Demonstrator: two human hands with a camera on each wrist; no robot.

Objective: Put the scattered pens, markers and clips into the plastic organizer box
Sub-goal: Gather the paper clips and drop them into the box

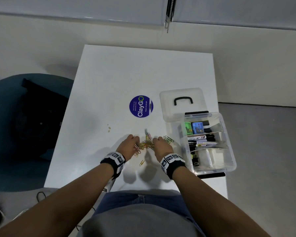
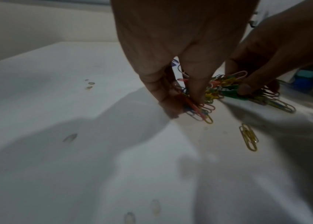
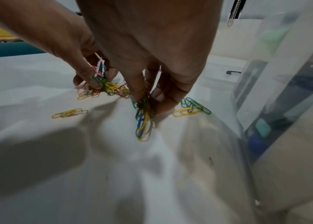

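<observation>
Both hands are down in the pile of paper clips [image 1: 146, 144] in the middle of the white table [image 1: 109, 82]. The left hand [image 1: 128, 146] has its fingers curled round a bunch at the left end, and the right hand [image 1: 161, 145] pinches another clump at the right end, so both are gripping clips. The clear plastic box [image 1: 228, 139] sits open just to the right with markers [image 1: 201, 140] already in it, and its lid [image 1: 181, 103] lies behind.

These clips look light and slick, and they hook into each other, so I'd guess a bunch comes up as a tangled chain with a few dangling off. Scooping from underneath with cupped fingers probably beats pinching from the top, since a pinch lets the loose ones slide out.

Stragglers are the annoying part. One yellow clip [image 1: 142, 162] lies alone nearer the person, and a few green clips [image 1: 168, 139] sit between the right hand and the box. Flat on a smooth table, those likely need a fingernail under an edge.
</observation>
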